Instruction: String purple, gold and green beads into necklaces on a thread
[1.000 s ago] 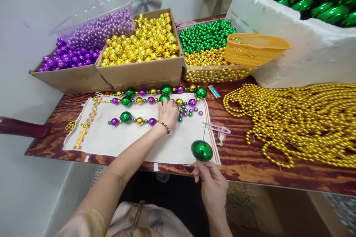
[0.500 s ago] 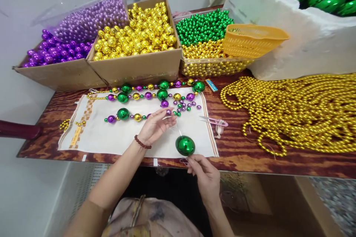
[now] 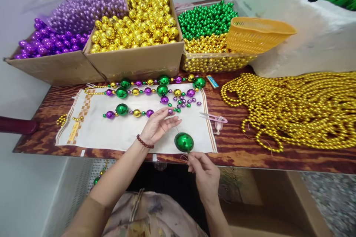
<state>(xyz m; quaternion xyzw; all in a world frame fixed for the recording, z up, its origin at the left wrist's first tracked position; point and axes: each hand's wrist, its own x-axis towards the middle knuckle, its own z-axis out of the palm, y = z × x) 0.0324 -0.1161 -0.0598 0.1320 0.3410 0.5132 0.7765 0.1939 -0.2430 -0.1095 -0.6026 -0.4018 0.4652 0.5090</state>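
My left hand [image 3: 160,125] is over the white cloth [image 3: 91,133], thumb and forefinger closed at a small purple bead [image 3: 170,112], other fingers loosely curled. From there a thin thread runs down to a large green bead [image 3: 184,142] hanging near the cloth's front edge. Just below that bead, my right hand [image 3: 205,172] pinches the thread [image 3: 184,157], which makes a small loop there. A strand of green, purple and gold beads [image 3: 137,113] lies on the cloth and passes behind my left hand. Loose small purple and green beads [image 3: 183,103] are scattered beyond the fingertips.
Finished-looking bead strands [image 3: 135,91] lie along the cloth's far side. Pink thread snips [image 3: 217,118] rest at its right edge, near gold bead chains [image 3: 294,114]. Behind stand boxes of purple [image 3: 47,64] and gold beads [image 3: 133,57], an orange basket [image 3: 258,37] and a foam box [image 3: 292,44].
The view has tilted slightly downward. My left hand has shifted a little to the right with the small purple bead; the green bead and my right hand keep nearly the same place.
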